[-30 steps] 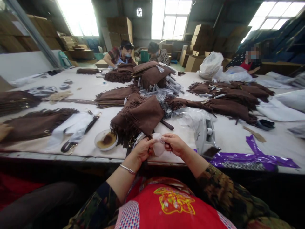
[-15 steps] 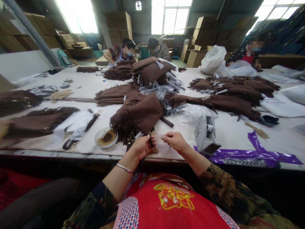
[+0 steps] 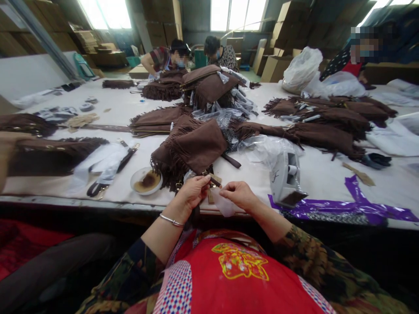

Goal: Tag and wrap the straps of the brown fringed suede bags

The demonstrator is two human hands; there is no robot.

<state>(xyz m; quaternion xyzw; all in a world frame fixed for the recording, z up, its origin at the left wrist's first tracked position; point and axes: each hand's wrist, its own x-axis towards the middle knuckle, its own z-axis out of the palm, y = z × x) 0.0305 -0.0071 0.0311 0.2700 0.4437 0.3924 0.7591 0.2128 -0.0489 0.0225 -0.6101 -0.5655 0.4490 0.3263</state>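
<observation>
My left hand [image 3: 194, 192] is closed in a pinch on a short dark brown strap [image 3: 214, 180], close to the table's front edge. Just to its right, my right hand [image 3: 240, 196] pinches a thin, translucent whitish sheet [image 3: 225, 206] that hangs below its fingers. A small tan piece [image 3: 211, 199] lies between the two hands, partly covered. Directly beyond them rests a dark brown fringed bag [image 3: 201, 146], its near corner almost at my left fingers. Gold-coloured clasps [image 3: 178, 186] show beside my left hand, half hidden.
A bowl of brown liquid [image 3: 145, 181] stands left of my hands, and a tape dispenser [image 3: 286, 179] stands right. Purple plastic [image 3: 347, 209] lies along the front edge. More fringed bags [image 3: 212, 85] are piled farther back. At far left, a co-worker's arm [image 3: 8, 150] reaches in.
My right hand has come left, nearer my left hand, and the translucent sheet now hangs lower between them. My left fingers have closed more. The co-worker's bag at far left has shifted.
</observation>
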